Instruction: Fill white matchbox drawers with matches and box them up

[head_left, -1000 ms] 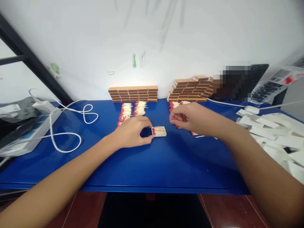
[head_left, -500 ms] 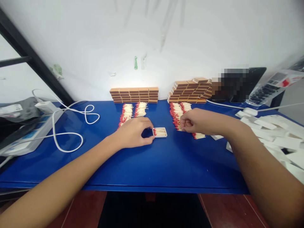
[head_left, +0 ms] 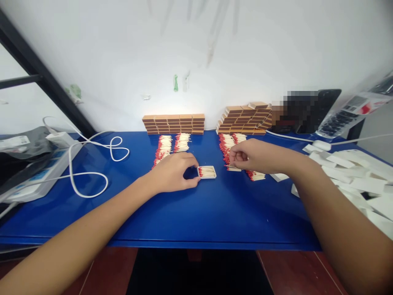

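My left hand grips the left end of a small white matchbox tray between thumb and fingers. Red-headed matches lie in the tray, heads to the left. My right hand is closed in a pinch on matches at the near end of the right-hand rows. Its fingers partly hide how many it pinches. More matches lie under and beside that hand. Two further rows of matches stretch behind my left hand, which covers part of them.
Brown matchboxes are stacked against the wall in a left stack and a right stack. Loose white trays heap up on the right. White cable and a power strip lie left on the blue table. A clear plastic bottle leans at the back right.
My right hand has shifted slightly left at the match row, and a few matches now show below its fingertips. My left hand and the tray stay in place.
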`<move>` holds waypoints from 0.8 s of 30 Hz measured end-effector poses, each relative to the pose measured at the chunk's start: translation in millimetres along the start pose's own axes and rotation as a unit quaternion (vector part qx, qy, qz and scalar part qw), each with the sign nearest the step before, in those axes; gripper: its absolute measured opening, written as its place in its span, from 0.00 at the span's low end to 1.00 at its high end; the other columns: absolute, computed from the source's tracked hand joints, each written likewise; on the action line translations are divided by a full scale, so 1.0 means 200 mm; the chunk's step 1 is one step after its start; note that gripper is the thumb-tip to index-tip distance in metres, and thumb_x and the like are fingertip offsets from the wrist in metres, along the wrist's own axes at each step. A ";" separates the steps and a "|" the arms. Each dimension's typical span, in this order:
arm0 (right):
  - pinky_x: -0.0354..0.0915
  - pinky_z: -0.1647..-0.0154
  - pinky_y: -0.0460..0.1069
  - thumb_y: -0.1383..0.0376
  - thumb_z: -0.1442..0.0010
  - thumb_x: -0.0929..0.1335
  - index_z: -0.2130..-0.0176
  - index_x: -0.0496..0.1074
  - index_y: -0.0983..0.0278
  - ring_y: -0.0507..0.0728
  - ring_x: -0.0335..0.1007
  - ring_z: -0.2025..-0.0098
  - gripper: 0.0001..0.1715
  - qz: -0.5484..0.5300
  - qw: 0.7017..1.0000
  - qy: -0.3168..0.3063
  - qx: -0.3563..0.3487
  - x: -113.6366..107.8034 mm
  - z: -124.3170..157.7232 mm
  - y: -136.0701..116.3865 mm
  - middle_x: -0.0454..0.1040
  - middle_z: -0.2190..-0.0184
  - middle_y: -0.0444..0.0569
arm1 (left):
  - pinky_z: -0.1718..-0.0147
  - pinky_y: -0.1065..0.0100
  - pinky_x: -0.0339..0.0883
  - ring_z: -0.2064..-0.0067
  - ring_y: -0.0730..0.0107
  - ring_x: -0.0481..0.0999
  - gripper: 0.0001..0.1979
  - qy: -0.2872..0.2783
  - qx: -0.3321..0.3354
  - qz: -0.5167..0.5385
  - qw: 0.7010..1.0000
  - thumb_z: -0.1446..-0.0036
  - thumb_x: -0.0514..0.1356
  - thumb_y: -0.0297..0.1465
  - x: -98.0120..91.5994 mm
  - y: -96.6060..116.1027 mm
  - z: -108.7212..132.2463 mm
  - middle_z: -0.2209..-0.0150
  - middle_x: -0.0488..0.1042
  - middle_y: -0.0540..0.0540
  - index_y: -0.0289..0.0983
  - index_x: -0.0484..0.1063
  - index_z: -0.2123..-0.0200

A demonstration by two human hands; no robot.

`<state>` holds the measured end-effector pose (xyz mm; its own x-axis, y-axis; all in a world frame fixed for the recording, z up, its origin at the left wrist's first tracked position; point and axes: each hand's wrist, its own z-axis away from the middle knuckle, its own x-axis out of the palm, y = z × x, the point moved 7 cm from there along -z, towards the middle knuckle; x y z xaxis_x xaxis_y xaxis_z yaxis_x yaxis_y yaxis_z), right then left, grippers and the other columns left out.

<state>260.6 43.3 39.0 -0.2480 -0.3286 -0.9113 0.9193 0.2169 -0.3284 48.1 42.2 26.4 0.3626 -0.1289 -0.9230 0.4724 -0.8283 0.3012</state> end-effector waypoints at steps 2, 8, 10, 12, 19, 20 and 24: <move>0.59 0.71 0.50 0.61 0.41 0.71 0.69 0.74 0.60 0.55 0.68 0.71 0.06 -0.004 1.000 0.018 -0.010 -0.01 0.00 0.00 0.77 0.70 0.46 | 0.52 0.57 0.75 0.53 0.56 0.81 0.09 0.001 0.000 -0.001 1.000 0.38 0.66 0.34 0.00 0.00 0.00 0.54 0.81 0.43 0.37 0.79 0.56; 0.62 0.71 0.51 0.58 0.41 0.73 0.67 0.77 0.60 0.57 0.73 0.69 0.08 -0.022 0.999 -0.024 0.003 0.03 -0.02 0.02 0.80 0.69 0.48 | 0.53 0.57 0.75 0.53 0.56 0.81 0.09 0.001 0.005 -0.007 1.000 0.38 0.66 0.34 0.00 0.01 0.00 0.56 0.81 0.43 0.37 0.78 0.56; 0.63 0.71 0.51 0.58 0.41 0.73 0.66 0.78 0.60 0.58 0.74 0.69 0.08 -0.022 0.999 -0.035 0.009 0.04 -0.02 0.03 0.81 0.68 0.49 | 0.52 0.57 0.75 0.53 0.56 0.81 0.09 0.003 0.007 -0.008 1.000 0.38 0.66 0.34 0.00 0.01 0.00 0.56 0.81 0.43 0.37 0.79 0.56; 0.63 0.71 0.51 0.58 0.41 0.73 0.66 0.78 0.60 0.58 0.74 0.69 0.09 -0.020 0.999 -0.043 0.013 0.05 -0.03 0.04 0.81 0.69 0.49 | 0.53 0.57 0.75 0.53 0.56 0.81 0.09 0.003 0.008 -0.009 1.000 0.38 0.66 0.35 0.00 0.01 0.00 0.56 0.81 0.43 0.37 0.79 0.56; 0.63 0.71 0.50 0.59 0.41 0.72 0.67 0.78 0.60 0.58 0.75 0.69 0.07 -0.002 0.999 -0.050 0.011 0.05 -0.01 0.01 0.81 0.69 0.48 | 0.53 0.57 0.76 0.53 0.56 0.81 0.10 -0.001 -0.001 -0.011 1.000 0.38 0.66 0.35 0.00 0.01 0.00 0.55 0.82 0.43 0.37 0.79 0.55; 0.63 0.71 0.50 0.59 0.41 0.72 0.67 0.78 0.60 0.58 0.75 0.69 0.07 -0.001 0.999 -0.049 0.009 0.05 -0.01 0.01 0.81 0.69 0.48 | 0.54 0.57 0.76 0.54 0.56 0.81 0.10 -0.001 -0.001 -0.012 1.000 0.38 0.66 0.35 -0.01 0.01 0.00 0.55 0.82 0.43 0.37 0.79 0.55; 0.62 0.72 0.50 0.59 0.41 0.72 0.67 0.78 0.60 0.57 0.74 0.70 0.07 0.010 0.999 -0.044 0.015 0.05 0.00 0.00 0.81 0.69 0.49 | 0.52 0.57 0.76 0.52 0.56 0.81 0.10 -0.001 -0.001 -0.012 1.000 0.37 0.66 0.35 0.00 0.00 0.00 0.54 0.81 0.43 0.38 0.79 0.55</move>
<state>257.8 41.0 30.2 -0.2024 -0.4046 -0.8918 0.9328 0.1977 -0.3014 48.2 41.8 26.7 0.3493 -0.1097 -0.9306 0.4827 -0.8301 0.2791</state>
